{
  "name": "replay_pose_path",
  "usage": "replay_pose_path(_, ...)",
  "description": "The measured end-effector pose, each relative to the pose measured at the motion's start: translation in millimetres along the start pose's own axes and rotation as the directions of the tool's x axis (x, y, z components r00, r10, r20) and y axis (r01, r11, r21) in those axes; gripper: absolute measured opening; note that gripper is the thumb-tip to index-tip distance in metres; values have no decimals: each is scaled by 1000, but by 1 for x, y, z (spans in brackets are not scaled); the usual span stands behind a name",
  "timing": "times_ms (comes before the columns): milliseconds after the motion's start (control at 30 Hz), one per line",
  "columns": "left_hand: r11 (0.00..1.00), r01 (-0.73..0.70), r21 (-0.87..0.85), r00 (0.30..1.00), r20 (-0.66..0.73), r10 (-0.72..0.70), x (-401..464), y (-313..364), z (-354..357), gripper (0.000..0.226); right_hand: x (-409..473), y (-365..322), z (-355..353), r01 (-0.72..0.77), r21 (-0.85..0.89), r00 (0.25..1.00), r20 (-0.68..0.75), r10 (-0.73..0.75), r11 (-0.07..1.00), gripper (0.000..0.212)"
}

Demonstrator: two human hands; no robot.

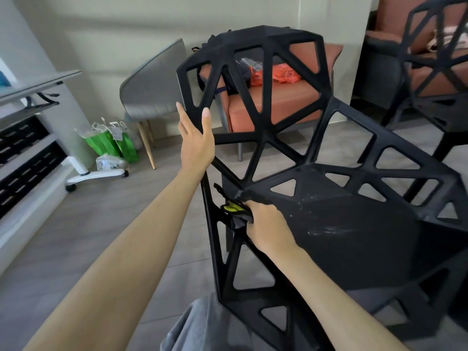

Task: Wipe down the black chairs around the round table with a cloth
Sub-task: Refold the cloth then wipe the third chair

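Your grey-clad knee (202, 325) sits at the bottom edge, just in front of the black chair (354, 236), which fills most of the view with its seat facing you and its lattice back rising on the far side.

Your right hand (268, 224) is at the chair's near-left seat corner, fingers curled tight around a bunched cloth (235, 214). Cloth looks dark grey with a yellow-green patch; it's touching the frame right where the seat meets the left side strut. Pale smears and specks show on the seat surface just right of that hand.

Your left hand (196, 138) is up on the left edge of the chair's back. Fingers are mostly straight, index and thumb spread on either side of a strut, palm against the frame. Whether it's really gripping or only bracing, can't tell.

Second black chair (430, 59) of the same lattice type stands beyond the first chair, to its right, well apart.

Seen through the first chair's back: an orange-cushioned seat (266, 105) with an orange bag (281, 74) on it. Left of the chair's back is a grey upholstered chair (154, 92) on wooden legs. Further left, green bags (111, 140) on the floor beside a white wheeled base (93, 173). Round table isn't identifiable from here.
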State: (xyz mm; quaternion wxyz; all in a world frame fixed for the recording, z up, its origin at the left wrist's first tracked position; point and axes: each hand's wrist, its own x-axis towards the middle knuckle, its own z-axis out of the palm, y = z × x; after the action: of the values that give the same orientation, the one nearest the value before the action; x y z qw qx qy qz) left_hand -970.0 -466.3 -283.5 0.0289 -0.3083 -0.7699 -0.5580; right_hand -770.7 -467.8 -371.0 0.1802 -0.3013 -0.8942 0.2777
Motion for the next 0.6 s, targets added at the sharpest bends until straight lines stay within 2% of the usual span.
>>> replay_pose_path(167, 1000, 20, -11, 1000, 0, -20, 0, -1, -1, 77, -36, 7, -4, 37, 28, 998, 48, -38, 999, 26)
replay_pose_path(233, 999, 19, -29, 1000, 8, -19, 0, 0, 0, 76, -38, -1, -1, 25, 124, 999, -24, -22, 992, 29)
replay_pose_path(333, 998, 4, -56, 1000, 21, -3, 0, 1, -1, 75, -19, -32, 10, 46, 385, 984, -175, 24, 922, 24)
replay_pose_path(433, 999, 3, -53, 999, 35, -1, 2, -2, -2, 75, -19, -52, 14, 108, 430, 978, -210, -17, 896, 32)
replay_pose_path(533, 998, 6, -61, 999, 36, -4, 3, -3, -2, 76, -37, -28, 5, 112, 334, 990, -117, -77, 936, 43)
replay_pose_path(600, 998, 3, -61, 999, 33, -1, 2, -3, -2, 76, -34, -9, -3, 73, 91, 997, -12, -72, 993, 44)
